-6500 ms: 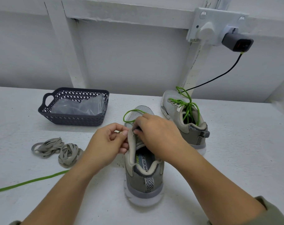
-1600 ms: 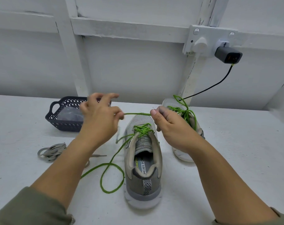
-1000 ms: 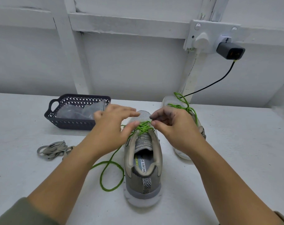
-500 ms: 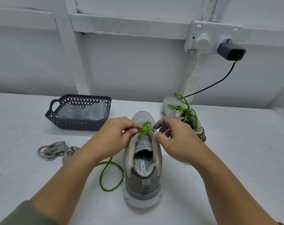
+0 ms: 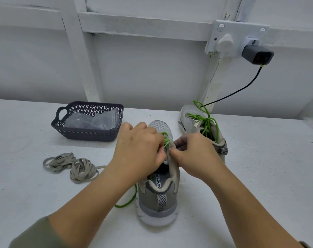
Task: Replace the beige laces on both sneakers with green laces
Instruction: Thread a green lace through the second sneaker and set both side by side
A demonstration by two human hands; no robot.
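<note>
A grey sneaker (image 5: 159, 197) stands heel toward me at the table's middle, with a green lace (image 5: 165, 138) crossed through its upper eyelets. My left hand (image 5: 139, 149) covers the tongue and pinches the lace near the top eyelets. My right hand (image 5: 195, 154) grips the shoe's right collar edge, thumb against the eyelet row. A loose end of the green lace (image 5: 129, 201) trails out on the table left of the heel. The second sneaker (image 5: 200, 122), laced in green, stands behind my right hand. Two bundles of beige laces (image 5: 71, 165) lie to the left.
A dark perforated basket (image 5: 87, 135) holding a clear plastic bag sits at the back left. On the wall behind, a socket with a white plug and a grey charger (image 5: 257, 55) feeds a black cable running down toward the far sneaker.
Both hands have closed in lower onto the near sneaker's top eyelets. The loose green loop on the table has shrunk to a short tail beside the heel.
</note>
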